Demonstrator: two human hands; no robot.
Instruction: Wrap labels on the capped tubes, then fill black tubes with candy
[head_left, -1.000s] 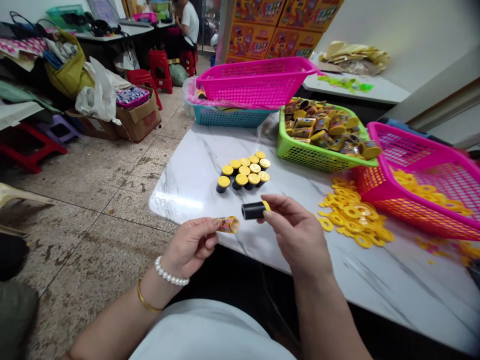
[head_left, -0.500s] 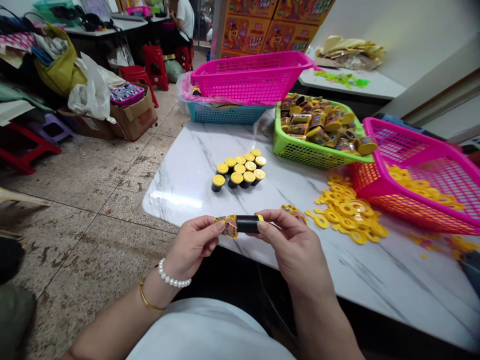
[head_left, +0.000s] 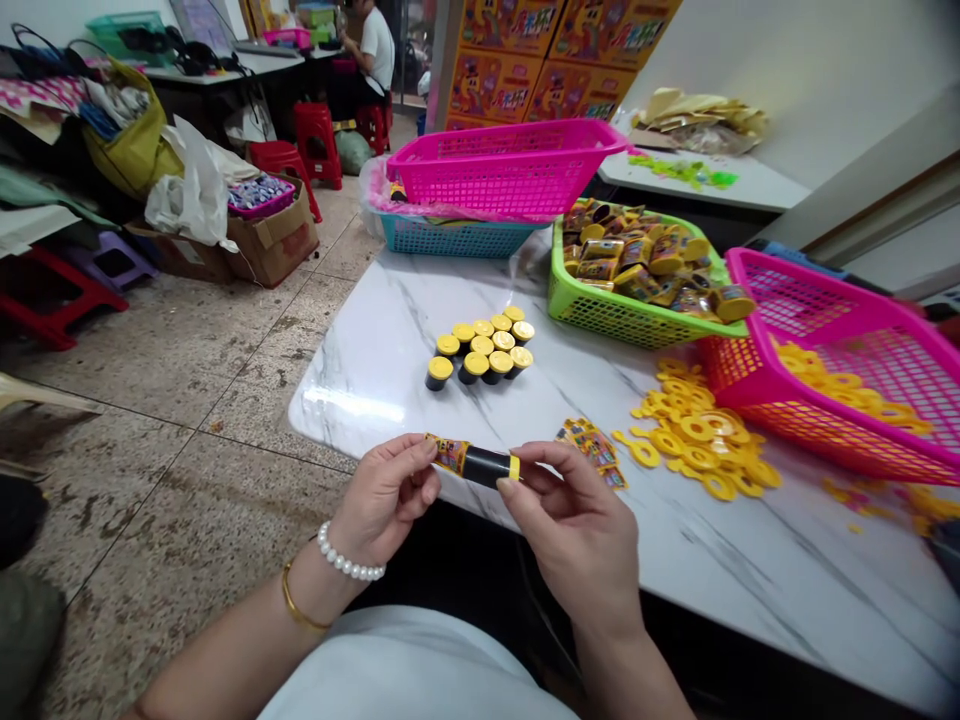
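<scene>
My right hand (head_left: 574, 525) pinches a small black tube with a yellow cap (head_left: 489, 466) by its capped end. My left hand (head_left: 386, 490) pinches a printed orange-yellow label sleeve (head_left: 448, 453) that sits on the tube's other end. Both hands are held over the near edge of the white marble table (head_left: 750, 570). Behind them on the table stands a cluster of several yellow-capped black tubes (head_left: 484, 345). A small stack of printed labels (head_left: 592, 447) lies just right of my right hand.
Loose yellow rings (head_left: 694, 435) spill beside a tilted pink basket (head_left: 840, 375). A green basket (head_left: 622, 300) holds labelled tubes; a pink basket (head_left: 510, 165) rests on a blue one (head_left: 450, 238). Red stools (head_left: 289, 160), boxes and a seated person (head_left: 371, 45) are at the back left.
My hands came together: the label sleeve in my left hand met the tube in my right and now sits on its end. The stack of labels came into sight.
</scene>
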